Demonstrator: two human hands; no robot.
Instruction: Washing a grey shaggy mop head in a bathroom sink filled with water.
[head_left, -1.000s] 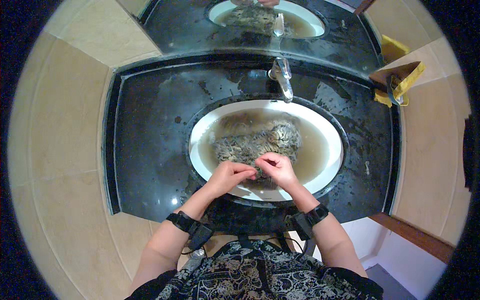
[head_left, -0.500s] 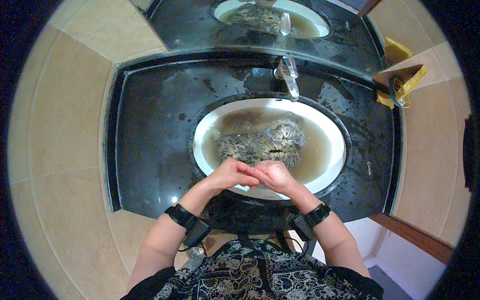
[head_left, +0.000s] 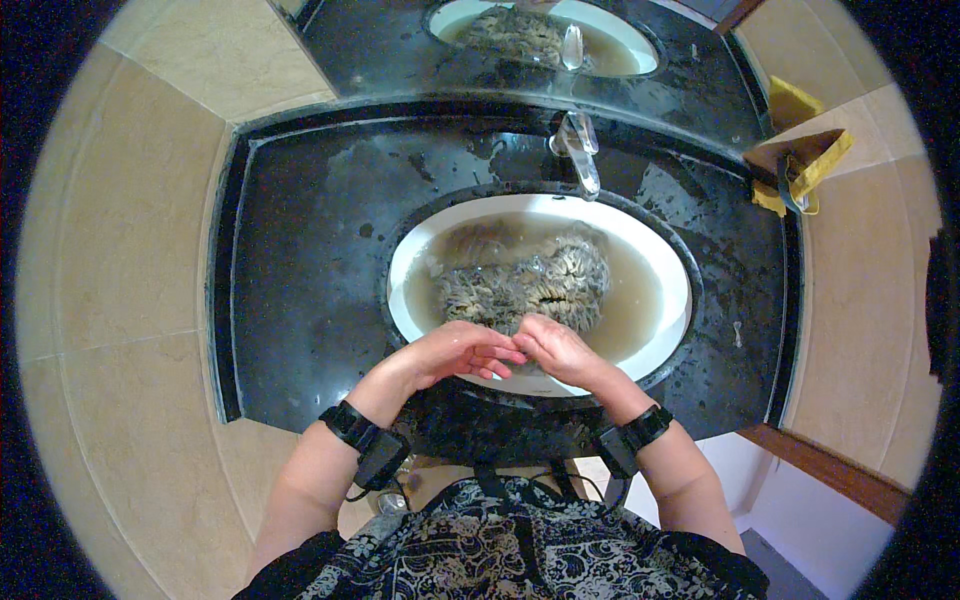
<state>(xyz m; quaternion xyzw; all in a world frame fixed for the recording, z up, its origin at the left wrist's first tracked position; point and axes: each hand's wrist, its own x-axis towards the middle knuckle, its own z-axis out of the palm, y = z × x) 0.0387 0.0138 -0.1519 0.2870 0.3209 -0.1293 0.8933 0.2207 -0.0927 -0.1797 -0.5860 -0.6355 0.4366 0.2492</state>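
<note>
The dark, wet worktop (head_left: 310,250) surrounds a white oval basin (head_left: 675,285) of cloudy brownish water. In it, partly submerged, lies a shaggy grey bundle (head_left: 535,285), just beyond the fingers on the faucet side. Over the basin's near rim, the left hand (head_left: 450,352) bends loosely, its fingers slightly apart; the right hand (head_left: 560,355) curls its fingers in, their tips meeting the left's. Whether they pinch anything, I cannot tell. Behind stands the chrome faucet (head_left: 577,150).
</note>
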